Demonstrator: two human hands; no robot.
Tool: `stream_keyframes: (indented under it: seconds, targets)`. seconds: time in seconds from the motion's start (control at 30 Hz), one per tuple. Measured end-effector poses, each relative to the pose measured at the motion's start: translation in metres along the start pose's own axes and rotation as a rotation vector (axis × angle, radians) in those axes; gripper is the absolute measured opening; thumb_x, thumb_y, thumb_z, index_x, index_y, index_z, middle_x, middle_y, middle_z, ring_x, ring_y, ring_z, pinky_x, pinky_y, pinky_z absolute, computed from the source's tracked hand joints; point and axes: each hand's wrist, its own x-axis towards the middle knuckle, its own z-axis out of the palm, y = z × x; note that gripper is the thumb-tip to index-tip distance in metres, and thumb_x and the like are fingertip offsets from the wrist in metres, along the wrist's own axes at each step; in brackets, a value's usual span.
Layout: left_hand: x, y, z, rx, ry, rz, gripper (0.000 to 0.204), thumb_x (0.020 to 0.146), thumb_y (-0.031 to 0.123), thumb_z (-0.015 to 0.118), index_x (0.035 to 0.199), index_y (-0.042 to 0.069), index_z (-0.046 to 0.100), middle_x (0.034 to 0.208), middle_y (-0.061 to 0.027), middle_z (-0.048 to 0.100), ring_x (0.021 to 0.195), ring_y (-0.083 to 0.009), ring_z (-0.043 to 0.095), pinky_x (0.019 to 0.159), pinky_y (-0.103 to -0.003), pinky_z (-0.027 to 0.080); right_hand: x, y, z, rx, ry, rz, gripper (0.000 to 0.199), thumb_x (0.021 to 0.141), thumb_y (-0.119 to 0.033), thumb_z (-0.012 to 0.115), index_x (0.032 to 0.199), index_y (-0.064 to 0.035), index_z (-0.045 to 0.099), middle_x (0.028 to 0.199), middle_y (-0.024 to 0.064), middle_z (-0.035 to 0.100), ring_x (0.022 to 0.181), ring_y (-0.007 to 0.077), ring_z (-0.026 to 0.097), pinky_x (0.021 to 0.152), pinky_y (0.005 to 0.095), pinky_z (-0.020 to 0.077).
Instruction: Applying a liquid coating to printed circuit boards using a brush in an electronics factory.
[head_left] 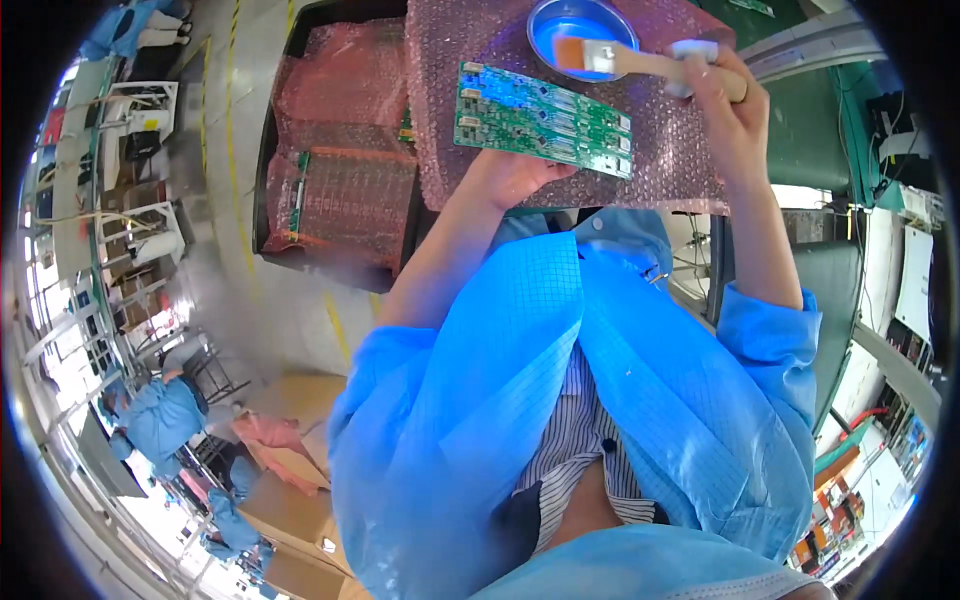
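My left hand [515, 178] grips a green circuit board panel [545, 118] by its near edge, with the fingers underneath partly hidden. Blue light falls on the board's left part. My right hand [735, 105] is closed round the wooden handle of a brush [640, 64], and white coverings show on the fingertips. The brush's brown bristles are over a round metal bowl [627, 28] with blue-lit contents, just beyond the board. Whether the bristles touch the liquid or the bowl's inside I cannot tell.
Pink bubble wrap [450, 40] covers the work surface under the bowl. At the left stands a black tray [268, 190] lined with pink bubble wrap, holding a green board [299, 195]. Cardboard boxes [295, 520] sit lower left, near a person in blue [165, 415]. A metal rail [810, 48] runs at the right.
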Motion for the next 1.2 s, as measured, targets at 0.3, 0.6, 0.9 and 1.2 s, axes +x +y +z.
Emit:
stream_keyframes:
  seconds: [0.3,0.6,0.9,1.2]
  targets:
    - [0.002,0.000,0.022,0.189,-0.035,0.021,0.046,0.085,0.041,0.051,0.121,0.012,0.045,0.118,-0.0066,0.051,0.106,-0.0206,0.050,0.083,-0.038,0.044,-0.013,-0.019,0.045,-0.065,-0.324,-0.377,0.017,0.080,-0.006,0.060,0.096,0.0003,0.060,0.080,0.0109,0.058,0.070,0.0205,0.057,0.061,0.0290,0.0441]
    - [0.001,0.003,0.025,0.269,-0.033,0.006,0.042,0.087,0.037,0.048,0.120,0.011,0.044,0.119,-0.0063,0.049,0.107,-0.0201,0.049,0.086,-0.038,0.044,-0.011,-0.021,0.044,-0.183,-0.456,-0.461,0.013,0.078,-0.005,0.059,0.090,0.0007,0.059,0.078,0.0127,0.057,0.067,0.0263,0.056,0.057,0.0321,0.0438]
    - [0.000,0.005,0.024,0.234,-0.009,0.014,0.045,0.087,0.036,0.049,0.123,0.008,0.042,0.120,-0.0102,0.049,0.109,-0.0242,0.049,0.088,-0.042,0.045,-0.013,-0.023,0.047,-0.113,-0.251,-0.068,0.014,0.084,-0.016,0.056,0.087,-0.0022,0.060,0.067,0.0054,0.057,0.062,0.0102,0.056,0.052,0.0254,0.0428]
    - [0.000,0.003,0.022,0.181,0.014,0.045,0.045,0.085,0.041,0.051,0.118,0.011,0.047,0.113,-0.0066,0.053,0.100,-0.0210,0.052,0.081,-0.039,0.045,-0.009,-0.020,0.041,0.113,-0.021,0.162,0.022,0.088,-0.022,0.052,0.091,-0.0016,0.061,0.069,0.0009,0.057,0.060,0.0038,0.051,0.052,0.0178,0.0395]
